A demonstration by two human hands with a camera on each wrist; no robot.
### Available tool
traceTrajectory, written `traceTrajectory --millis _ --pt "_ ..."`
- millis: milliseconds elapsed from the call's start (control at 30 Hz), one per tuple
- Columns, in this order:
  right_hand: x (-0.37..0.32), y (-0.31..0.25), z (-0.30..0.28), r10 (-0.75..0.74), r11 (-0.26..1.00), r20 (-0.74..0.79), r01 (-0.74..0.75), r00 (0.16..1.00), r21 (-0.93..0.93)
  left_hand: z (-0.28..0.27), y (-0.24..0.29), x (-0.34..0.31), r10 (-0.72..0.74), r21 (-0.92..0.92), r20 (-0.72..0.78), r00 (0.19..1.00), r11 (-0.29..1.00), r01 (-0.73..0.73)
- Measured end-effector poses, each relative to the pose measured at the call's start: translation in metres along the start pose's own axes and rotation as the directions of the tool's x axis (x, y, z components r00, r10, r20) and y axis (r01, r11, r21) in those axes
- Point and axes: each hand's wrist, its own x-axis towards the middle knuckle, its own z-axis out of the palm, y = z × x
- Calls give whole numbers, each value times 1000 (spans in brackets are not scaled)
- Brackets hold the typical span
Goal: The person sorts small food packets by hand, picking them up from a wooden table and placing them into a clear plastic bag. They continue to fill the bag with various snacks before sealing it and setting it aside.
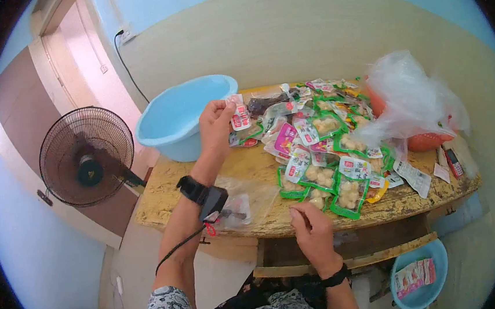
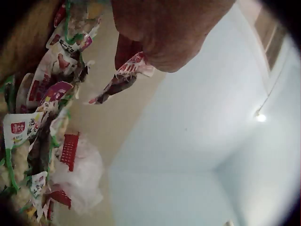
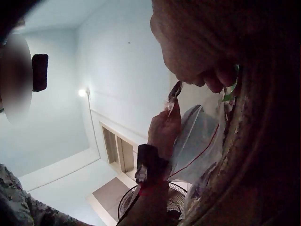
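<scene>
My left hand (image 1: pixel 215 131) pinches a small red-and-white packet (image 1: pixel 239 113) by its edge, raised above the table between the blue basin and the pile. In the left wrist view the packet (image 2: pixel 123 77) hangs from the hand (image 2: pixel 169 33), its lower part dark. My right hand (image 1: pixel 314 233) is over the table's front edge, fingers loosely curled, with nothing visible in it. Just beyond it lie green-edged packets (image 1: pixel 349 196) with pale round contents. The right wrist view shows this hand (image 3: pixel 197 52) from close by.
A blue basin (image 1: pixel 160 118) stands at the back left of the worn table (image 1: pixel 168 187). Mixed packets spread across the middle. A clear bag (image 1: pixel 243 204) lies near the front, a plastic bag (image 1: pixel 408 92) over red baskets at right. Below are an open drawer (image 1: pixel 349 260) and a small basin (image 1: pixel 438 285).
</scene>
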Motion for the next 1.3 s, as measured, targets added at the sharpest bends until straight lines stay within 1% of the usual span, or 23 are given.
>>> traceTrajectory --millis 33,133,167,200,267,300,333,400,433,467,533,633,667,733,767,800,833,900,933,1033,1133,1233,1300 --pt "-1 2 1 3 1000 -15 -3 1000 -6 -5 7 -9 19 -14 4 1000 1000 -19" --pt "-1 -1 -7 156 982 42 -159 987 100 -14 34 -53 105 -36 11 994 994 -104" --pt "-1 -4 -12 223 939 47 -228 974 257 -10 44 -74 154 -28 13 988 988 -153" --pt "2 -7 -17 291 867 62 -290 955 405 -5 54 -95 201 -19 13 980 979 -201" --pt "12 -21 -25 378 667 132 -368 916 648 2 75 -141 326 -3 118 938 945 -328" --pt "16 -29 -29 398 550 179 -390 900 738 0 74 -160 408 82 178 895 901 -427" --pt "20 -36 -34 402 482 212 -402 891 779 -2 73 -174 475 157 248 844 840 -519" --pt "20 -40 -45 413 334 269 -420 870 844 -15 75 -191 492 201 512 704 728 -655" --pt "14 -33 -50 426 345 287 -447 858 825 -21 75 -198 477 194 633 610 664 -722" --pt "9 -22 -56 432 360 300 -468 851 807 -23 75 -205 473 187 653 592 656 -731" --pt "4 -15 -70 461 543 272 -511 845 667 -25 74 -213 477 167 693 541 624 -764" --pt "-3 -28 -77 527 718 114 -513 842 470 -24 73 -209 537 184 735 414 429 -884" --pt "-6 -26 -81 501 730 101 -482 860 485 -25 69 -210 532 237 707 467 444 -864" --pt "-10 -31 -88 550 730 11 -487 835 480 -30 58 -217 513 344 639 572 474 -810" --pt "-12 -31 -91 573 729 -33 -492 819 475 -32 54 -220 486 444 578 655 487 -752" --pt "-15 -27 -96 539 727 -34 -445 841 523 -33 50 -223 458 536 506 731 497 -683" --pt "-17 -23 -97 534 749 -91 -420 841 512 -33 48 -225 431 619 425 796 504 -603" --pt "-20 -21 -98 514 794 -207 -371 832 481 -23 51 -226 350 729 391 851 446 -519" --pt "-21 -21 -98 504 809 -230 -362 832 464 -18 51 -225 313 777 371 874 412 -477" --pt "-22 -25 -98 506 802 -206 -369 838 470 -3 47 -221 308 808 343 887 385 -446" --pt "-22 -37 -84 502 819 -190 -393 844 418 -1 38 -218 232 831 327 916 391 -396" --pt "-22 -42 -66 521 795 -153 -413 840 445 -6 27 -218 278 818 334 901 388 -424" --pt "-20 -41 -60 529 781 -128 -423 839 459 -5 31 -221 315 783 319 894 444 -436"
